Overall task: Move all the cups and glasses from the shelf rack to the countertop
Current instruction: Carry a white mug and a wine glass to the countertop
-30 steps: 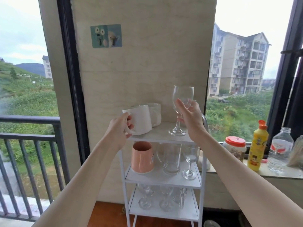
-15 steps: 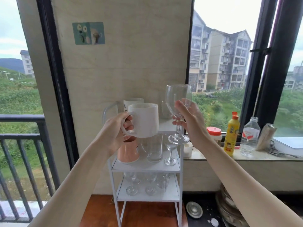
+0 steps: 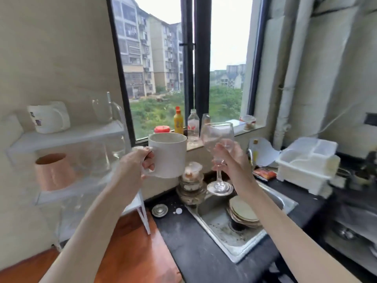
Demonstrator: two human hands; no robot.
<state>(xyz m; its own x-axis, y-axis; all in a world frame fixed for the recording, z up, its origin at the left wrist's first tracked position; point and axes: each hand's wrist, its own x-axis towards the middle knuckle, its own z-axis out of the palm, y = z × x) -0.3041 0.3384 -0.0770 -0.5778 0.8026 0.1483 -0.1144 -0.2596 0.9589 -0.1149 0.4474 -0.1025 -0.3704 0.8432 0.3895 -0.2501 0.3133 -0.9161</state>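
Since a moment ago: swung right, away from the shelf rack [image 3: 67, 137], with mug [image 3: 167, 155] and wine glass [image 3: 218, 139] carried off the top shelf and now over the sink [image 3: 240, 240] end of the dark desk [image 3: 195, 252].

Mug: upright, mouth up, long axis vertical, handle turned left into the left hand [image 3: 135, 164], fingers closed through it. In the air, left of the sink. Wine glass: stem near vertical, bowl up and tipped slightly left, foot lowest, pinched at the bowl's base by the closed right hand [image 3: 232, 160]. Hanging directly above the sink, foot just over the stacked bowls [image 3: 190, 186] at its back left corner.

Likely trouble: foot of the glass clipping that stack, or the plates [image 3: 243, 213] in the sink, if lowered straight down. Chipped rim if mug and glass knock together, near as they are. Little bare desk near the sink; clutter and the white tray [image 3: 306, 164] right of it, so a tall, narrow-footed glass set on an edge could topple in.

Left of the sink on the rack: another white mug [image 3: 49, 119], a pink cup [image 3: 54, 171], clear glasses too blurred to count.
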